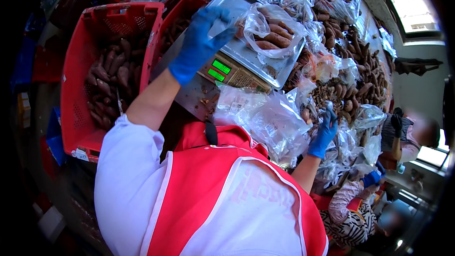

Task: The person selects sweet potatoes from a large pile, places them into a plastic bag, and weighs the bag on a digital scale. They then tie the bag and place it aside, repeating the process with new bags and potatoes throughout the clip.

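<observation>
My left hand [202, 39], in a blue glove and a little blurred, is over the left edge of a metal weighing tray [234, 9], fingers apart and empty. The tray rests on a digital scale [231, 73] with green lit displays. On it lies an open clear plastic bag [261, 30] holding several sweet potatoes [273, 38], just right of the left hand. My right hand [323, 133], also blue-gloved, is at the right among crumpled clear bags, fingers bent upward; a small pale thing shows at its fingertips, and whether it is gripped is unclear. Flat plastic bags [245, 108] lie between the hands.
A red plastic crate [76, 89] of sweet potatoes stands at the left, another red crate [174, 10] behind it. A large heap of sweet potatoes [366, 74] and filled bags [341, 3] cover the table's right side. Two co-workers [401, 131] [352, 220] are at the far right.
</observation>
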`<control>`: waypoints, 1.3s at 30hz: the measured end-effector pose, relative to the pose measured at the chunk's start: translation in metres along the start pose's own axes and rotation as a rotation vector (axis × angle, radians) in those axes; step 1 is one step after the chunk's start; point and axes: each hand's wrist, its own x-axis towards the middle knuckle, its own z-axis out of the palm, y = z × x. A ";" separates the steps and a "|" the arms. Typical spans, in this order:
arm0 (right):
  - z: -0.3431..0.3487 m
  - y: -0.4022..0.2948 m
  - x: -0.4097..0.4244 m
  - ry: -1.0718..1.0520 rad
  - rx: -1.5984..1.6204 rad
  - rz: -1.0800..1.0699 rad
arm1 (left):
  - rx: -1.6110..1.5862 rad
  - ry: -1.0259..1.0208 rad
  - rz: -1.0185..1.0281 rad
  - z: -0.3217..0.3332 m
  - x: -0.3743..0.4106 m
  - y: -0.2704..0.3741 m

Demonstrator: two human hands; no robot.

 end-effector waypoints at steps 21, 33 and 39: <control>0.146 -0.120 0.046 -0.218 0.589 0.187 | -1.274 -0.383 -0.290 -0.016 0.045 -0.012; 0.105 -0.119 0.014 -0.511 0.814 0.060 | -1.190 -0.275 -0.322 -0.013 0.025 0.019; 0.161 -0.166 0.002 -0.846 0.463 -0.082 | -1.380 -0.631 -0.512 0.014 0.012 0.047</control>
